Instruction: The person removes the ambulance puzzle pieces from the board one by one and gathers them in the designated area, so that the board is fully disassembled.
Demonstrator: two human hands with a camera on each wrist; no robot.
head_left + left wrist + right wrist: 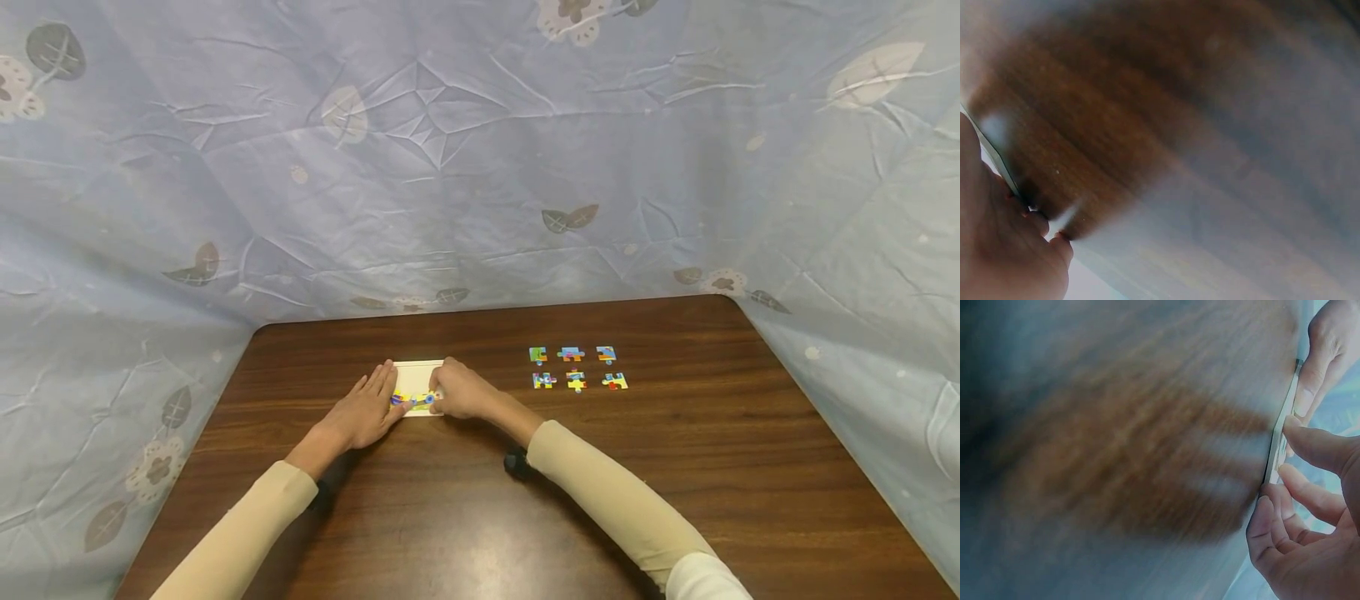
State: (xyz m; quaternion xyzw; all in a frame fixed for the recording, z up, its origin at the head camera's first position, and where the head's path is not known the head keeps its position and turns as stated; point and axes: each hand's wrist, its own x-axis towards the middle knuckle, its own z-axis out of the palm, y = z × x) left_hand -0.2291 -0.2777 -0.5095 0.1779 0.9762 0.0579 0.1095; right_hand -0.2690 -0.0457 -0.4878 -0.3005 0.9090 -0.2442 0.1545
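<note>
A small white puzzle tray (417, 377) lies on the table, with a row of colourful jigsaw pieces (414, 401) along its near side. My left hand (365, 414) lies along the tray's left edge, fingers extended, its thumb reaching over the near edge onto the pieces. At the right end of the row, my right hand (463, 390) has its thumb and index finger about a puzzle piece, mostly hidden by the hand. In the right wrist view, the other fingers (1263, 519) bend against the tray's side. The left wrist view shows the left fingertips (1063, 240) at the tray edge.
To the right of the tray, several loose jigsaw pieces (576, 382) lie apart in two rows. The dark wooden table (465, 500) meets a floral cloth (450, 208) at the back and sides.
</note>
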